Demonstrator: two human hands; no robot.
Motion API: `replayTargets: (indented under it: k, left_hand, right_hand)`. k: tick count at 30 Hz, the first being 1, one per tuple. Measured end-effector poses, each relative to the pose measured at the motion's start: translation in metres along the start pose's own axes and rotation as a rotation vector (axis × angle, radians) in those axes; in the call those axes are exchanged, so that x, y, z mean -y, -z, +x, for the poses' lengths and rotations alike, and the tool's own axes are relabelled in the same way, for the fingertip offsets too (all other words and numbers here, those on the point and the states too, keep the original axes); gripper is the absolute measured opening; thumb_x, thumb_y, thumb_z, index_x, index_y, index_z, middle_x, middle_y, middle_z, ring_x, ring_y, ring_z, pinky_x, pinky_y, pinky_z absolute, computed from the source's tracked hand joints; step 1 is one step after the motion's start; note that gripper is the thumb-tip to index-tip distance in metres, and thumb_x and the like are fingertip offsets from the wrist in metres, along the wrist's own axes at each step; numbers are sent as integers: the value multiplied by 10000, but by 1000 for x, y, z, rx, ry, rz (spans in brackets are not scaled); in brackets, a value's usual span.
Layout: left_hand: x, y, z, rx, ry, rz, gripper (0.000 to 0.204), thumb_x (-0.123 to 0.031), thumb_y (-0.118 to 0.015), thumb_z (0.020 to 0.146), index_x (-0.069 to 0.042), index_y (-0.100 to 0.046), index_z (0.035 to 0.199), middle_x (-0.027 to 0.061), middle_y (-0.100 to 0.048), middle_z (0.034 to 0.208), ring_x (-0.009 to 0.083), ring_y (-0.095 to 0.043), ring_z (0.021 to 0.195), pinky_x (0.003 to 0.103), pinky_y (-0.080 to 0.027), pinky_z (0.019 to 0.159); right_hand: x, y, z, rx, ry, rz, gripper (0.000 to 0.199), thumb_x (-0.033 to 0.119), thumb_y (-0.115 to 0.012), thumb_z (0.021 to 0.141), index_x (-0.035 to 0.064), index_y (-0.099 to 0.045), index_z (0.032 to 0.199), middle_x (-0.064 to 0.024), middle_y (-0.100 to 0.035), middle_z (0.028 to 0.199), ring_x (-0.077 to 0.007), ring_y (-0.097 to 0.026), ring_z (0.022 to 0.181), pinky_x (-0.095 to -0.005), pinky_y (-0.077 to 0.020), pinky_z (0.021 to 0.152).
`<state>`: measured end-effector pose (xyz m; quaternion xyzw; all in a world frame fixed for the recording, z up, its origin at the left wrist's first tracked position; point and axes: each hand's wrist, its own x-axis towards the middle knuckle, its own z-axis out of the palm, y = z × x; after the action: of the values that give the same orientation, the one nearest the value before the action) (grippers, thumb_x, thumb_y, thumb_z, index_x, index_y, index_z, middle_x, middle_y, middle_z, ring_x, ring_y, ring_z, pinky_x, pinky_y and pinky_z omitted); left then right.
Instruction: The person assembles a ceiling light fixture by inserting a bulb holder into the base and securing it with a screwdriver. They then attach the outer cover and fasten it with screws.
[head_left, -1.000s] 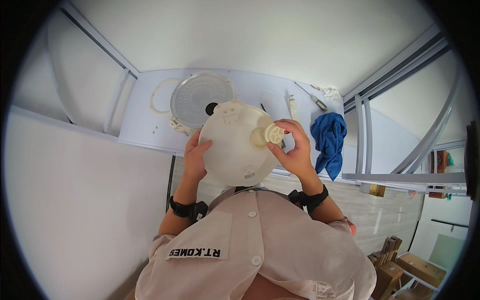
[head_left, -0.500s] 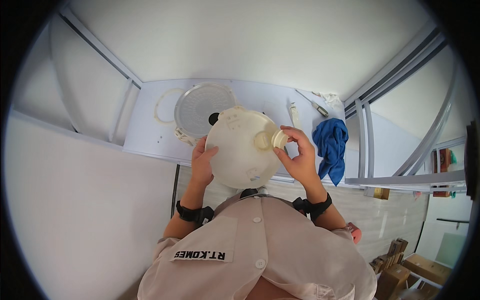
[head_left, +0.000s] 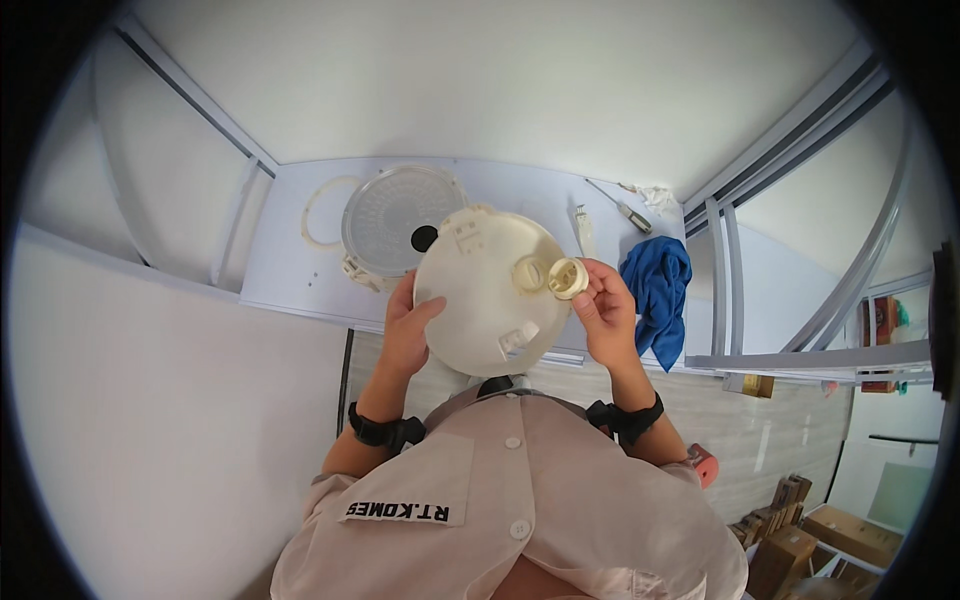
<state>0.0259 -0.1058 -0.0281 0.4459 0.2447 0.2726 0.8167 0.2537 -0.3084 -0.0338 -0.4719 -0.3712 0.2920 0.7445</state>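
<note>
My left hand (head_left: 407, 325) grips the left edge of a large round cream plastic cover (head_left: 480, 310), its thumb lying on the face. The cover is held up tilted in front of my body and has a round opening with a raised rim (head_left: 529, 273) at its upper right. Beside that opening, my right hand (head_left: 610, 312) pinches a small round cream cap (head_left: 568, 279) between thumb and fingers. Its hollow inside, with ribs across it, faces up. Behind the cover, a round grey-topped piece (head_left: 385, 205) with a black round spot (head_left: 424, 238) lies on the table, partly hidden.
On the white table (head_left: 285, 265) lie a thin cream ring (head_left: 309, 226) at the left, a white strip-shaped part (head_left: 585, 232), a screwdriver (head_left: 633, 217) and a crumpled blue cloth (head_left: 657, 285) at the right. Metal frame bars (head_left: 720, 270) stand at the table's right end. Cardboard boxes (head_left: 855, 535) are at the lower right.
My right hand has turned the small cap over so its hollow inside now shows, and brought it slightly right of the opening. The large cover has tilted slightly in my left hand.
</note>
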Motion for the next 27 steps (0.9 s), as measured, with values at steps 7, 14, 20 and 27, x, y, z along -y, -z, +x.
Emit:
replayTargets:
  k: [7, 14, 20, 27]
  left_hand:
    - [-3, 0, -2, 3, -7, -17, 581, 8, -580, 965, 29, -498, 1540, 181, -687, 1381, 283, -717, 1217, 419, -608, 1030]
    - [-10, -7, -11, 1, -34, -54, 460, 0, -620, 959, 17, -592, 1418, 120, -732, 1284, 196, -725, 1130, 350, -585, 979]
    - [-10, 0, -16, 6, -51, -45, 481, -1, -621, 961, 22, -585, 1440, 127, -729, 1299, 201, -722, 1143, 354, -580, 993]
    - [-12, 3, -20, 13, -54, -54, 483, -7, -625, 969, 24, -580, 1448, 129, -725, 1311, 201, -716, 1164, 358, -574, 1009]
  right_hand:
    - [2, 0, -1, 125, 54, 139, 525, 107, -694, 1078, -4, -443, 1527, -131, -676, 1400, -197, -672, 1251, -351, -523, 1072]
    - [-5, 3, -3, 171, 52, 89, 482, 73, -694, 1070, -9, -474, 1491, -122, -668, 1391, -203, -668, 1254, -342, -514, 1064]
    - [0, -6, -3, 124, 86, -3, 464, -36, -738, 999, -13, -554, 1424, -128, -656, 1365, -198, -680, 1206, -343, -530, 1053]
    - [3, -13, 5, 56, 193, -317, 470, -84, -805, 915, -23, -619, 1341, -149, -661, 1346, -198, -693, 1159, -338, -560, 1006]
